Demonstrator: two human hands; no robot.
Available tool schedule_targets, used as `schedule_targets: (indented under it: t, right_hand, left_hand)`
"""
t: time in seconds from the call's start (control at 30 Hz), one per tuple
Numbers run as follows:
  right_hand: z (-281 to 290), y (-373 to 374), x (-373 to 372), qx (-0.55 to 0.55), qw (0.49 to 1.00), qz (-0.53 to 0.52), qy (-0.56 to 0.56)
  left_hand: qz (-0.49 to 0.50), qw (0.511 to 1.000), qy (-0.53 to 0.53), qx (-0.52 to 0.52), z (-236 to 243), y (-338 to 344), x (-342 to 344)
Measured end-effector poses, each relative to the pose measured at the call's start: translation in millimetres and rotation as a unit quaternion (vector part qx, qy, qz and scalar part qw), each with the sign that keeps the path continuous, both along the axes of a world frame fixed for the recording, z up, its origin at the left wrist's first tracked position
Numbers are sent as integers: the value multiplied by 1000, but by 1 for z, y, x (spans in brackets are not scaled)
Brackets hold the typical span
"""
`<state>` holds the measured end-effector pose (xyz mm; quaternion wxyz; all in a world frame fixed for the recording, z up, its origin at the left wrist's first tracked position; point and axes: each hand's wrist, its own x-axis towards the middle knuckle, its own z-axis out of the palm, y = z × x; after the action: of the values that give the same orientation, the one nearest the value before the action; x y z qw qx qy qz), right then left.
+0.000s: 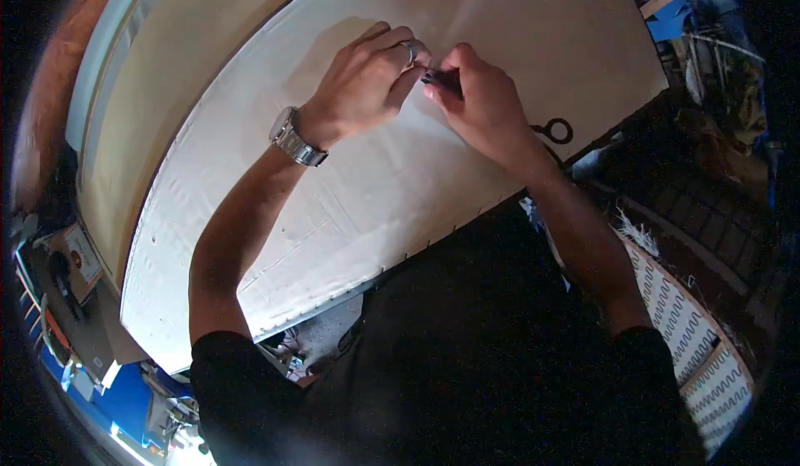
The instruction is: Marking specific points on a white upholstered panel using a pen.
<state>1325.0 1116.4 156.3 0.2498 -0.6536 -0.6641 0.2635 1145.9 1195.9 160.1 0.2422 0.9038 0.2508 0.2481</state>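
My left hand (367, 79), with a ring on one finger and a metal watch (293, 139) at its wrist, rests over a large pale panel (333, 208). Its fingers are curled and pressed together; what they pinch, if anything, is hidden. Close beside its fingertips, my right hand (487, 99) is closed around a small black tool (447, 82), whose kind I cannot make out. The tool's tip points toward the left fingers. Partly hidden behind my right forearm is a dark pair of scissors (557, 130), lying at the panel's near right edge with one ring handle showing.
Small dark pins or staples line the panel's near edge. Beyond it stands a larger tan surface (200, 41). At the lower right is a curved frame strip with wavy springs (679, 324). A cluttered bench with a cardboard box (79, 254) is at the left.
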Motion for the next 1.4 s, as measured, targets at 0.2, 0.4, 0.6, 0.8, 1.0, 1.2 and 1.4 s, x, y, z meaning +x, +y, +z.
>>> schedule_targets:
  t: [0.2,0.4,0.6,0.8,1.0,1.2,1.4]
  right_hand:
    - [0,7,-11,10,1000,-3,6]
    - [-7,8,-11,18,1000,10,-5]
    - [-14,15,41,102,992,-35,61]
    - [50,-18,187,-42,914,-252,316]
    - [85,20,250,-11,908,-157,387]
    - [70,69,313,-169,985,-12,-13]
    - [36,152,322,-9,974,140,-176]
  left_hand:
    - [9,999,35,30,4,-2,1]
    - [-15,998,28,51,5,1,2]
    - [119,986,-100,61,19,3,3]
    - [213,974,-11,81,-55,-61,53]
    - [-414,862,-146,-253,-74,-215,287]
    - [-78,990,-80,-82,-1,-83,241]
    - [277,949,120,96,-36,56,237]
